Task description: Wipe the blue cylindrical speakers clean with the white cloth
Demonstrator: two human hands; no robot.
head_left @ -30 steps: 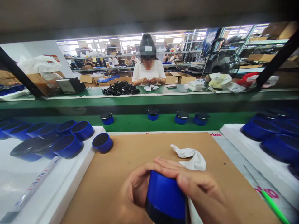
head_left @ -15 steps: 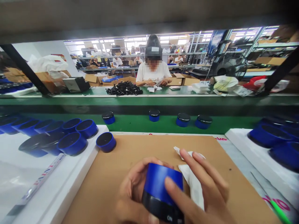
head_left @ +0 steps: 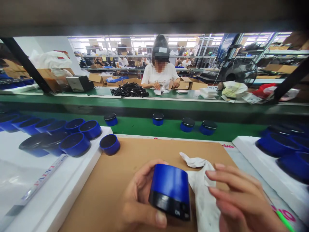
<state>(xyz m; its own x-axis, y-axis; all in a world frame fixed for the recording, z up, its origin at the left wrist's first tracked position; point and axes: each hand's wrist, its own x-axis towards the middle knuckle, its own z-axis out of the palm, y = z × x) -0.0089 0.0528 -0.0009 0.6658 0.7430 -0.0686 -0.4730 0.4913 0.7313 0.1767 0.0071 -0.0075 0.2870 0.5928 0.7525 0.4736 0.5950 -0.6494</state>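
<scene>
My left hand (head_left: 138, 201) grips a round blue speaker (head_left: 171, 190) with a black base band, held tilted above the brown cardboard mat (head_left: 135, 161). My right hand (head_left: 238, 201) is just to the right of the speaker, apart from it, fingers spread, with a crumpled white cloth (head_left: 201, 187) draped under its fingers. A single blue speaker shell (head_left: 110, 144) sits on the mat's far left corner.
White foam trays hold several blue shells on the left (head_left: 72, 143) and the right (head_left: 280, 146). Several finished speakers (head_left: 187, 124) stand on the green conveyor (head_left: 145, 125). A person sits across the belt (head_left: 160, 75) beside a pile of black cables (head_left: 129, 90). A green pen (head_left: 286, 220) lies at right.
My right hand has come off the speaker and moved to the right with the cloth. The left hand has turned the speaker so its black base faces me.
</scene>
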